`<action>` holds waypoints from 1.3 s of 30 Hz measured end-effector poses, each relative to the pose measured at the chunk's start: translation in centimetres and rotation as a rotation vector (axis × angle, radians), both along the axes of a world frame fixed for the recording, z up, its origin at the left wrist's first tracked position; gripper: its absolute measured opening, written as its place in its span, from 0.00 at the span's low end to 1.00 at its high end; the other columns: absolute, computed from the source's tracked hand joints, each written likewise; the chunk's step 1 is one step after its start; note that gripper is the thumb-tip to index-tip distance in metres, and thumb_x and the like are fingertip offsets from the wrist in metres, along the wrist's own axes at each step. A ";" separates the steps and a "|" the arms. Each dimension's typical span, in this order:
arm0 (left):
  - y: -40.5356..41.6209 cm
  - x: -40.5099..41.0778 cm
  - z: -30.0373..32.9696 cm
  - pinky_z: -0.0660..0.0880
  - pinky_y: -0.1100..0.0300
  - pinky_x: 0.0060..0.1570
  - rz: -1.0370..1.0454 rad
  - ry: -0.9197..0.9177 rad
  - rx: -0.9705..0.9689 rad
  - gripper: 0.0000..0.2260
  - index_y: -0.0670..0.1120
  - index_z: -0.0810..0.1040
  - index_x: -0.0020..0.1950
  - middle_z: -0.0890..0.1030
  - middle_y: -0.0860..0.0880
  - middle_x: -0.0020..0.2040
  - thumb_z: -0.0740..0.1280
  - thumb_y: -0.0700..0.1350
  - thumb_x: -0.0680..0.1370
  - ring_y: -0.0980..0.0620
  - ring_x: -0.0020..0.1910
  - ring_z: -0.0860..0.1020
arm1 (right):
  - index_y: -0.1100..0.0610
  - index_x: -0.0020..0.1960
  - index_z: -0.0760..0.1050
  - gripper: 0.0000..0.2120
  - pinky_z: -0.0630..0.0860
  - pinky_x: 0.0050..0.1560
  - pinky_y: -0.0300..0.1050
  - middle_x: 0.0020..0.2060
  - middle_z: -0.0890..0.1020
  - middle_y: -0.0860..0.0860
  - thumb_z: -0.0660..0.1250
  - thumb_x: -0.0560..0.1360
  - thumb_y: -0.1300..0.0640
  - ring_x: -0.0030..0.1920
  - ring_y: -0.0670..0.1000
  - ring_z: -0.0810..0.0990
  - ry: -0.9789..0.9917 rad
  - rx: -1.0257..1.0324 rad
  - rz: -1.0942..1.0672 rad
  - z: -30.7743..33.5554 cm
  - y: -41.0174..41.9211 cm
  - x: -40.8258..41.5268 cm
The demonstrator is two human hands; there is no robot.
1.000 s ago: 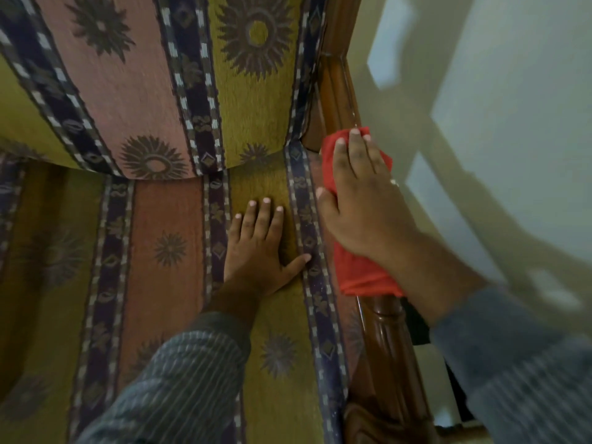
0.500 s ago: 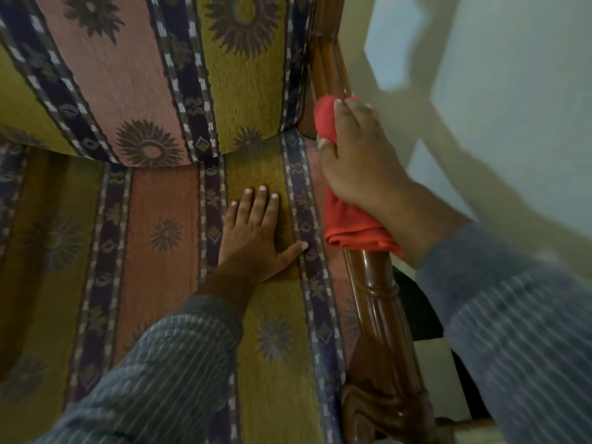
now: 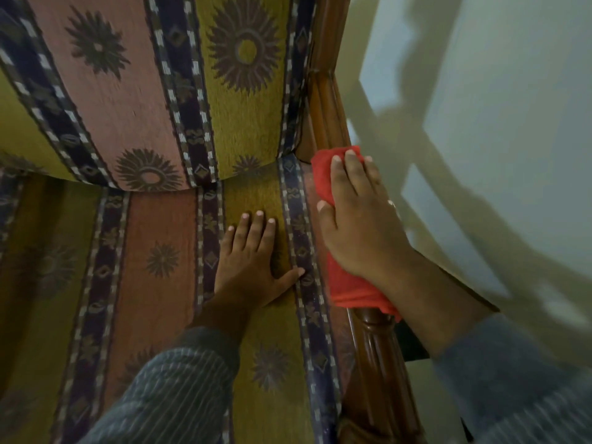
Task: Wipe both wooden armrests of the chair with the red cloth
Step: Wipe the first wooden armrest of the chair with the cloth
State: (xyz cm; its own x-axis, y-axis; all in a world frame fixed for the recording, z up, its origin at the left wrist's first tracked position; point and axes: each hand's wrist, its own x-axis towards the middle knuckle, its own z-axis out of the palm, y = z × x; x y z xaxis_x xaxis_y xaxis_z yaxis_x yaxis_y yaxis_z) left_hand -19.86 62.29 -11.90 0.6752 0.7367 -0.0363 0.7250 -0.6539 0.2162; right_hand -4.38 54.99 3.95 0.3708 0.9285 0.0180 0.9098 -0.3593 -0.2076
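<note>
The chair's right wooden armrest (image 3: 378, 354) runs from the lower middle up to the backrest post. My right hand (image 3: 358, 219) lies palm down on the red cloth (image 3: 349, 290), pressing it onto the armrest's middle stretch; the cloth wraps over the rail and sticks out past my fingertips and under my wrist. My left hand (image 3: 253, 261) rests flat, fingers spread, on the patterned seat cushion (image 3: 153, 283) just left of the armrest. It holds nothing. The left armrest is out of view.
The striped, flower-patterned backrest (image 3: 160, 91) fills the top left. A pale wall (image 3: 496, 123) with shadows stands close on the right of the armrest. A dark gap (image 3: 413, 344) shows below the armrest beside my forearm.
My right hand slid the red cloth toward the backrest and has now drawn it back along the armrest toward me. My left hand stayed flat on the seat.
</note>
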 end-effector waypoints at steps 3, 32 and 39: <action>-0.1 0.1 -0.3 0.48 0.40 0.78 0.003 -0.008 0.002 0.49 0.47 0.49 0.82 0.50 0.44 0.82 0.44 0.79 0.70 0.43 0.81 0.47 | 0.59 0.79 0.42 0.33 0.46 0.76 0.58 0.80 0.45 0.58 0.50 0.81 0.46 0.79 0.60 0.41 -0.092 -0.037 0.024 -0.2 1.5 0.5; -1.4 -0.1 0.3 0.46 0.40 0.78 0.048 -0.017 -0.016 0.47 0.49 0.48 0.82 0.49 0.44 0.83 0.43 0.77 0.71 0.42 0.81 0.46 | 0.59 0.79 0.41 0.32 0.50 0.76 0.56 0.80 0.44 0.59 0.49 0.81 0.47 0.79 0.59 0.42 -0.013 -0.036 0.023 -0.5 -6.5 -3.1; -3.9 -0.3 0.5 0.44 0.41 0.78 0.088 -0.005 -0.041 0.48 0.48 0.48 0.82 0.48 0.44 0.83 0.44 0.77 0.70 0.42 0.81 0.44 | 0.57 0.79 0.41 0.32 0.49 0.75 0.50 0.80 0.45 0.56 0.49 0.82 0.46 0.79 0.55 0.44 0.156 0.028 -0.078 -0.2 -5.8 -2.9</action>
State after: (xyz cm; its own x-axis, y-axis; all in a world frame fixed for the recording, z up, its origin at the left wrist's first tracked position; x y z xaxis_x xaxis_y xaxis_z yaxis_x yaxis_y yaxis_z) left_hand -20.17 58.39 -11.37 0.6085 0.7909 -0.0644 0.7779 -0.5786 0.2452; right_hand -7.23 49.22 3.74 0.4422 0.8967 -0.0197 0.8352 -0.4197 -0.3554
